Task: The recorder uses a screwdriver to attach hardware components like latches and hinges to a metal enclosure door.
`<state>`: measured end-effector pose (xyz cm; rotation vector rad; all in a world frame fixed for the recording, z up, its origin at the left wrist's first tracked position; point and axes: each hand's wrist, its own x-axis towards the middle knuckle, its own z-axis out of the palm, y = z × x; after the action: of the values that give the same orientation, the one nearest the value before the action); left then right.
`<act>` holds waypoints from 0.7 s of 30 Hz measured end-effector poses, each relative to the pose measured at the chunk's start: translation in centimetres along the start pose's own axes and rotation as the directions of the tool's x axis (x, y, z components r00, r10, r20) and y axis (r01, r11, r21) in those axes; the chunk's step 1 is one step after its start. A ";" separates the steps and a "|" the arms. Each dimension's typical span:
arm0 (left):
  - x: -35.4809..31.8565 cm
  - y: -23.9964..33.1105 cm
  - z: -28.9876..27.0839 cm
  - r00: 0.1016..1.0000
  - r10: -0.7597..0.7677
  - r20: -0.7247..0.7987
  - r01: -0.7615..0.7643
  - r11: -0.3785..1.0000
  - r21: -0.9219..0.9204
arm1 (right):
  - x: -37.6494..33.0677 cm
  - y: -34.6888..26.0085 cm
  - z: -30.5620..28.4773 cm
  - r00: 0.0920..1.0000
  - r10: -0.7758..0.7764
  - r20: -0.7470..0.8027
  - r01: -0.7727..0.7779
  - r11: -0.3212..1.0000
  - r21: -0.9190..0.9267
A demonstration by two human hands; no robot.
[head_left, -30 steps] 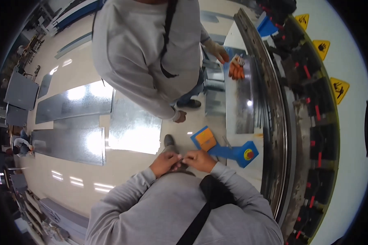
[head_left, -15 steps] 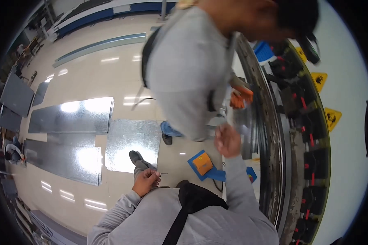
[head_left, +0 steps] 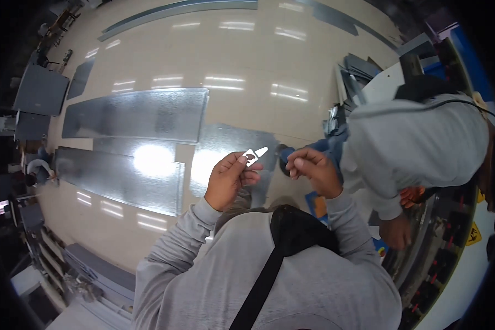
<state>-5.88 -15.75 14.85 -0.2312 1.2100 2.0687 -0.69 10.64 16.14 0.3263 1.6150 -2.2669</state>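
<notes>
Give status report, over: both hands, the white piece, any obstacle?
Left hand pinching white piece, pointed end free. Right hand apart from it, contents unclear. Co-worker bent over at right, not blocking hands.

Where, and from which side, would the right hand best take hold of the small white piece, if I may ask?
Best, I think, by the narrow tip of the small white piece, with the right hand coming from the right and pinching across the tip's width. The left hand covers part of the wider cut-out end, while the tip sticks out free toward the right.
</notes>
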 end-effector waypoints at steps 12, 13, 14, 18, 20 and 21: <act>8.5 12.0 0.6 0.983 0.179 -0.043 -0.183 0.917 -0.354 | 20.0 -22.1 -1.2 0.497 -0.648 0.578 0.695 0.695 0.183; 9.2 14.0 1.4 0.970 0.243 0.005 -0.227 0.915 -0.332 | 24.4 -24.2 -13.3 0.431 -0.636 0.641 0.705 0.680 0.201; 9.5 15.1 2.7 0.966 0.240 0.099 -0.195 0.922 -0.333 | 25.2 -27.6 -17.9 0.431 -0.610 0.665 0.713 0.682 0.164; 6.8 18.3 1.2 0.898 0.387 -0.209 -0.433 0.859 -0.272 | 34.9 -34.4 7.5 0.232 -0.413 0.881 0.582 0.784 0.214; 7.0 19.2 -0.9 0.803 0.390 -0.451 -0.531 0.812 -0.242 | 39.4 -29.0 12.3 0.450 -0.486 0.749 0.670 0.738 0.076; 7.3 19.8 -2.3 0.769 0.413 -0.489 -0.581 0.769 -0.265 | 40.5 -25.9 13.5 0.536 -0.399 0.744 0.618 0.786 -0.024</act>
<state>-24.68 -20.05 23.76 -0.6098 1.1467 2.8667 -47.98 -0.07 27.85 -1.1419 1.6573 -2.0199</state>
